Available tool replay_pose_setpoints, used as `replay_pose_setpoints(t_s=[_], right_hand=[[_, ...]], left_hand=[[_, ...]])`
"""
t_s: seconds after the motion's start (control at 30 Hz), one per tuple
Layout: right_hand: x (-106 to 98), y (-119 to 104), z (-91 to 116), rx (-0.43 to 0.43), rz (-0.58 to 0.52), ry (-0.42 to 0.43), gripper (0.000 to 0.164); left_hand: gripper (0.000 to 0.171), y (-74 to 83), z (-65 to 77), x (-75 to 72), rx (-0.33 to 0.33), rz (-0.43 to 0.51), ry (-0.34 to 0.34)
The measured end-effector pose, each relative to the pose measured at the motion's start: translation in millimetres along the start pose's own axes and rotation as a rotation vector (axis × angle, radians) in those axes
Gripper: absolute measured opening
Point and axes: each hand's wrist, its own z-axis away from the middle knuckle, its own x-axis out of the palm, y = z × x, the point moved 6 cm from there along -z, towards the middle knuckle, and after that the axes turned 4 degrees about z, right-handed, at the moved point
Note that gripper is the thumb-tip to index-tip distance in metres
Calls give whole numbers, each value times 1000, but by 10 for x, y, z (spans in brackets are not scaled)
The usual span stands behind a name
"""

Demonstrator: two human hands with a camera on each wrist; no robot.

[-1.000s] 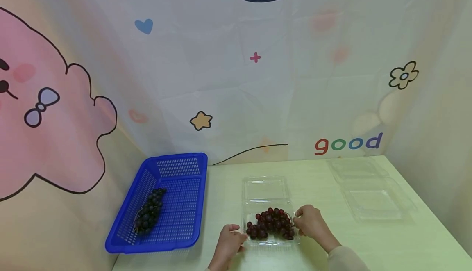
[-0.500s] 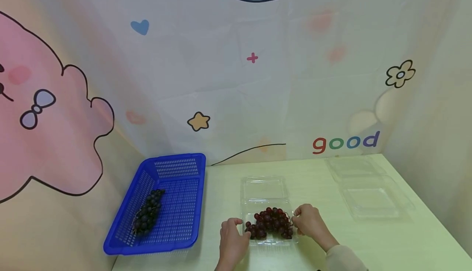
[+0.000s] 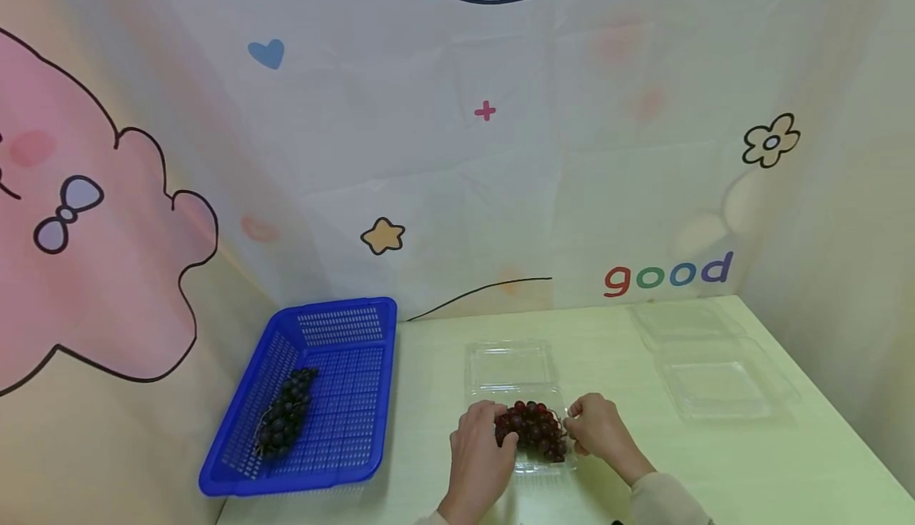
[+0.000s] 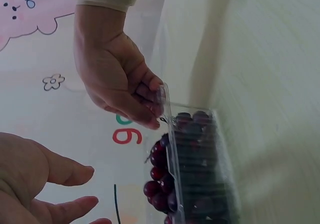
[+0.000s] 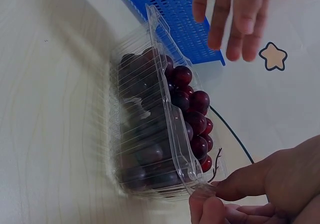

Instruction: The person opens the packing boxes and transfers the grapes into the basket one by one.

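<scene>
A bunch of dark red grapes [image 3: 536, 428] lies in the base of a clear plastic clamshell container [image 5: 170, 119], whose lid [image 3: 509, 363] is laid back flat, away from me. At the container's right corner, my right hand [image 3: 599, 428] pinches the rim between thumb and fingers, close to a thin grape stem [image 5: 217, 165]. My left hand [image 3: 480, 453] hovers over the left part of the grapes with fingers spread. In the right wrist view, a gap separates its fingertips from the grapes. From the head camera, it hides the left end of the bunch.
A blue plastic basket [image 3: 391, 382] stands at the left of the table [image 3: 593, 350], with a bunch of black grapes [image 3: 286, 418] inside. More clear clamshell packaging [image 3: 715, 390] lies open at the right. A printed curtain [image 3: 443, 128] hangs behind.
My left hand has moved right, from the container's left side to above the grapes, and its back now faces up. My right hand stays at the right corner.
</scene>
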Motion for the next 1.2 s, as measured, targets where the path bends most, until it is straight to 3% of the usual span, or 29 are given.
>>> replay_pose_setpoints(t_s=[0.23,0.37,0.7,0.87,1.1,1.2], right_hand=[[-10,7,-4,7,11,2,24],[-10,20,-15,10,14,4,20],[-7,33,-21,31,-19,6,33],[1,24,-18,32,-22,1,32],[-4,20,-18,28,-32,-4,35],[-5,28,-15,30,-38,-3,34]], left_hand=[[28,268,-41,97,150,-105,-32],[25,377,-83,190,197,-165,-75],[21,473,-226,478,230,-307,-165],[17,459,-264,604,198,-321,-211],[4,413,-327,714,160,-380,-223],[15,386,-350,749,171,-411,-215]])
